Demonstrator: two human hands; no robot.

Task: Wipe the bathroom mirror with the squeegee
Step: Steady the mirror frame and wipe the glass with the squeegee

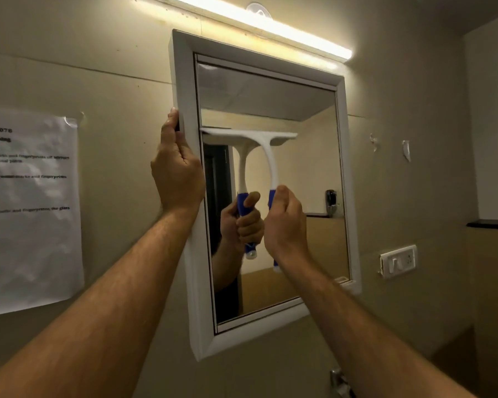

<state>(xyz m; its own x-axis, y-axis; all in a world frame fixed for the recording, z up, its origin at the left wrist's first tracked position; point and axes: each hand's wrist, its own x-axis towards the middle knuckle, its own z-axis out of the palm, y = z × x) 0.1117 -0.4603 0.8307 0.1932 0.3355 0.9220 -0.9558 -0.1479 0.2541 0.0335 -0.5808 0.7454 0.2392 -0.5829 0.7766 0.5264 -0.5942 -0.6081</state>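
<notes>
White plastic squeegee (266, 156) on the mirror (308, 196), blade flat on the glass in its upper half, toward the left.

Right hand (285, 222) wrapped tight round the blue handle; left hand (177, 173) clamped on the mirror's white frame (194, 254), steadying it. Squeegee looks light and stiff, its blade edge probably soft; blue grip is the place to hold. Glass likely fragile and slick, so even, moderate pressure.
</notes>
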